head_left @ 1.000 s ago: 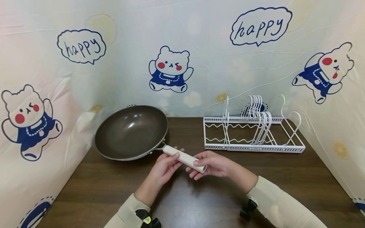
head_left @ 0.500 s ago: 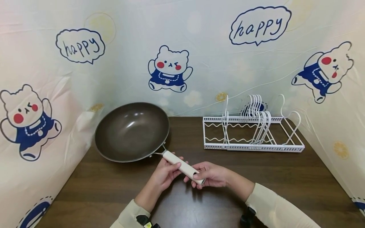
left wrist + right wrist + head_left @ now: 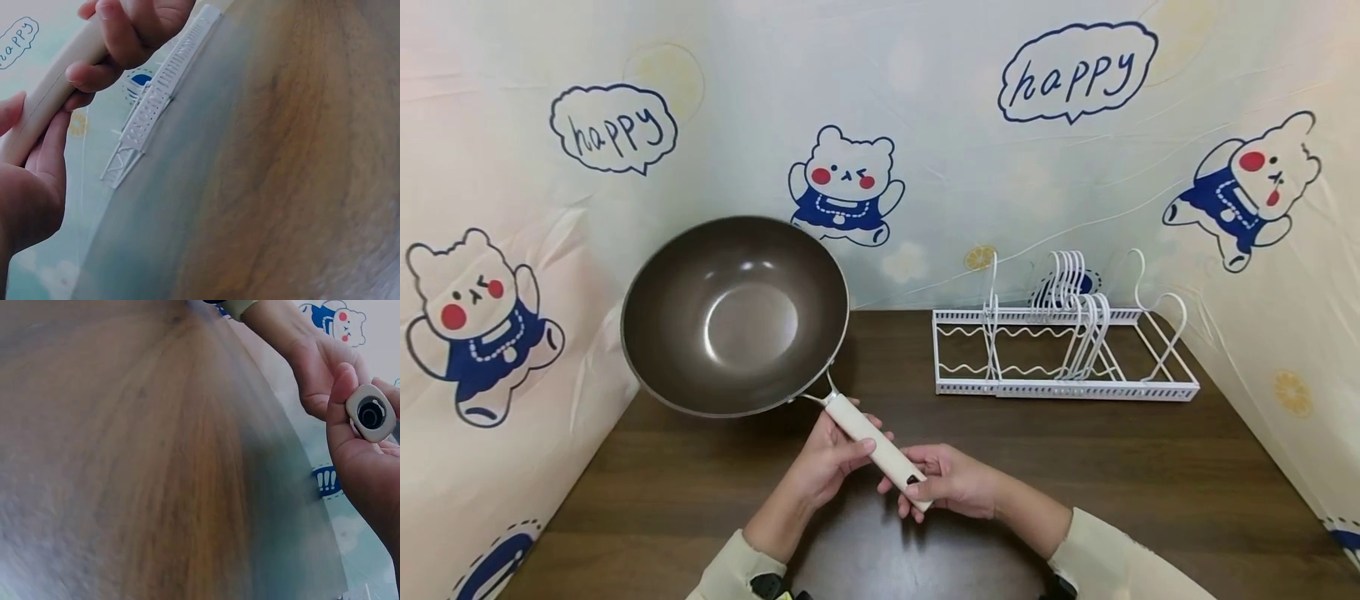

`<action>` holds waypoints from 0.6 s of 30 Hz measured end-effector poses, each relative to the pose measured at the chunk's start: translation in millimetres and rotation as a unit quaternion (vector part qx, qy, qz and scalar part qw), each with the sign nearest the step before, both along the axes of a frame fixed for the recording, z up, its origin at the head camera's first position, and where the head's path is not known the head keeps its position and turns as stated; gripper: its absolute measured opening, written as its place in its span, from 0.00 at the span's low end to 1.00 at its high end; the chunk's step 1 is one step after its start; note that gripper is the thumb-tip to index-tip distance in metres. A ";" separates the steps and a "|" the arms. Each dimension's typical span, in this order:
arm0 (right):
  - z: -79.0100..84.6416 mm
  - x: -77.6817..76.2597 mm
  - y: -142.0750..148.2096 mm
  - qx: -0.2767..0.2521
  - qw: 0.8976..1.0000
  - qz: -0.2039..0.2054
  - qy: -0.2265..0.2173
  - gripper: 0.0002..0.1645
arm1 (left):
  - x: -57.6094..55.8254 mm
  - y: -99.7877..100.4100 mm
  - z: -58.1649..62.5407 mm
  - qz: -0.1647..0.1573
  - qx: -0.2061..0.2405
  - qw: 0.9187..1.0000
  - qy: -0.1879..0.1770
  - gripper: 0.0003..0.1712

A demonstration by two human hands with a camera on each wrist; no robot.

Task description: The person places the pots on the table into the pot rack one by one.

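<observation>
A deep brown frying pan with a cream handle is held up over the table's left side, its inside tilted toward the head camera. Near the pan end, my left hand grips the handle with the thumb lying on top. My right hand pinches the handle's far end between thumb and fingers. In the left wrist view both hands are around the handle. The right wrist view shows the hollow butt of the handle between the right hand's thumb and fingers.
On the right back of the brown wooden table stands a white wire rack with several upright curved loops. A patterned cloth hangs behind the table and along both sides.
The pan has risen off the table and tipped up, showing more of its inside. The handle's end has swung down toward the person, and both hands have moved with it.
</observation>
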State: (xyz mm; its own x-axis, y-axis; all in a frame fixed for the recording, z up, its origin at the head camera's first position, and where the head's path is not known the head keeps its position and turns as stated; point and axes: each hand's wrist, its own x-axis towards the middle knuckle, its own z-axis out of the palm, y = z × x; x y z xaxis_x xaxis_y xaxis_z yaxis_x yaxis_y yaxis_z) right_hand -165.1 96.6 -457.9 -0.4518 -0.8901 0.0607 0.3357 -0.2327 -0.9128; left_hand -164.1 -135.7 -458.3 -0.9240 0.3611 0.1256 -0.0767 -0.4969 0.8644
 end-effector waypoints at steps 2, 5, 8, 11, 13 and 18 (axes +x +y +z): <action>-1.2 2.1 0.4 -0.006 1.000 -0.002 0.001 0.31 | 0.2 -0.4 2.5 -0.010 -0.006 1.000 0.021 0.36; -3.3 3.2 2.3 -0.020 1.000 0.010 -0.020 0.26 | -0.2 -2.0 5.9 -0.024 -0.016 0.999 0.044 0.36; -6.2 3.0 3.3 -0.030 0.997 0.042 -0.049 0.23 | 0.1 -4.6 7.3 -0.041 -0.027 0.997 0.062 0.35; -9.5 4.2 2.2 -0.039 0.995 0.075 -0.062 0.20 | 1.3 -6.8 7.7 -0.063 -0.033 0.994 0.083 0.34; -11.7 6.3 0.5 -0.048 0.993 0.089 -0.067 0.18 | 2.6 -7.5 10.9 -0.080 -0.036 0.992 0.093 0.34; -16.0 14.7 -3.5 -0.077 0.990 0.089 -0.077 0.18 | 4.5 -8.4 24.7 -0.068 -0.107 0.986 0.108 0.35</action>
